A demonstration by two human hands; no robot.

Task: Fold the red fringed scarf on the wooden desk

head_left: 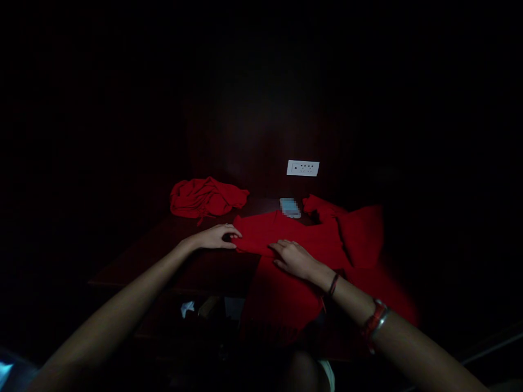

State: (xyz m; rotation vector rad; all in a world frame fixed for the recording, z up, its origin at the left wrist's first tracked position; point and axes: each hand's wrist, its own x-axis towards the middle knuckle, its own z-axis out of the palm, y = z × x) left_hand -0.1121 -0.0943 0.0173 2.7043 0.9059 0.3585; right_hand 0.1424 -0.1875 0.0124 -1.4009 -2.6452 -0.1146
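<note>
A red fringed scarf (pixel 302 234) lies partly folded across the dark table, one fringed end hanging over the front edge. At its left end is my left hand (pixel 216 237), thumb and curved fingers apart, fingertips touching the folded edge. My right hand (pixel 295 259) rests on top of the scarf near its middle, palm down with fingers stretched out. The scarf's right side spreads into shadow, so its far extent is hard to make out.
A crumpled red cloth (pixel 204 198) sits at the back left of the table (pixel 163 261). Behind the scarf lies a phone-like thing with a blurred screen (pixel 290 208). A white socket panel (pixel 303 168) is on the back wall. Below, a crumpled white piece (pixel 187 308) shows in the dark.
</note>
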